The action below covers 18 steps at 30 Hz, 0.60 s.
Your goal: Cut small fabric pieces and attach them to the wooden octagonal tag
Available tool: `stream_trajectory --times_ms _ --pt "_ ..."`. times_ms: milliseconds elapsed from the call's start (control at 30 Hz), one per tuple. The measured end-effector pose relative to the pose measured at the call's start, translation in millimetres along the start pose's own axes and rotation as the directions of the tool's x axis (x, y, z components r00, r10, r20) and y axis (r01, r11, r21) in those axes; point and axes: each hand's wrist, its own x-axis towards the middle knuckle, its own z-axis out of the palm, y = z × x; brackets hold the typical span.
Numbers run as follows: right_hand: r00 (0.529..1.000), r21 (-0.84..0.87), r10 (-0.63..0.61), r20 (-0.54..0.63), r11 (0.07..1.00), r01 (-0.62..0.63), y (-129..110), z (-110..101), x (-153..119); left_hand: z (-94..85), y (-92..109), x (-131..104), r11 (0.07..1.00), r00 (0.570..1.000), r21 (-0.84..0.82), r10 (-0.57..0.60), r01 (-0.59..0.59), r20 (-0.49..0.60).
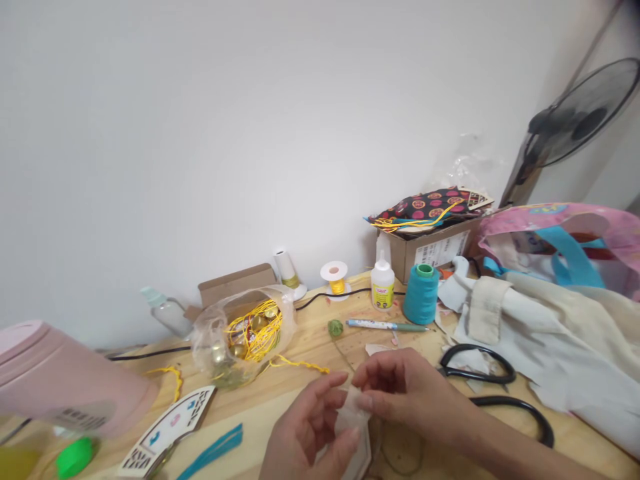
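Both hands are near the bottom centre of the head view. My right hand (400,387) pinches the upper edge of a small pale piece of fabric (354,408). My left hand (313,427) is curled around the left side of the same piece, its thumb pressed against it. Beneath the hands a flat pale item with a dark outline partly shows. A thin green cord runs from a small green ball (335,327) toward the hands. Right of my right hand lie black-handled scissors (477,365), their blades hidden.
Behind the hands stand a glue bottle (383,287), a teal thread cone (421,297) and a yellow thread spool (337,285). A pen (385,325) lies before them. Cream cloth (540,333) covers the right; a plastic bag (250,333) and pink container (75,380) occupy the left.
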Motion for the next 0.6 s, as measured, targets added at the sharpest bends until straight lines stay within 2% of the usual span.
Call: stream_trajectory --times_ms 233,400,600 --pt "1.0 -0.025 0.013 -0.016 1.0 -0.013 2.2 1.7 1.6 0.6 1.1 2.9 0.996 0.994 0.022 -0.082 0.084 -0.068" --pt "1.0 -0.114 -0.003 -0.027 0.994 0.0 7.1 2.5 2.4 -4.0 4.6 4.6 0.965 0.984 0.232 -0.09 0.125 -0.154" --pt "0.999 -0.181 0.002 0.036 0.983 0.004 10.9 5.1 -0.9 -2.1 6.0 4.2 0.955 0.986 0.26 -0.12 0.146 -0.114"
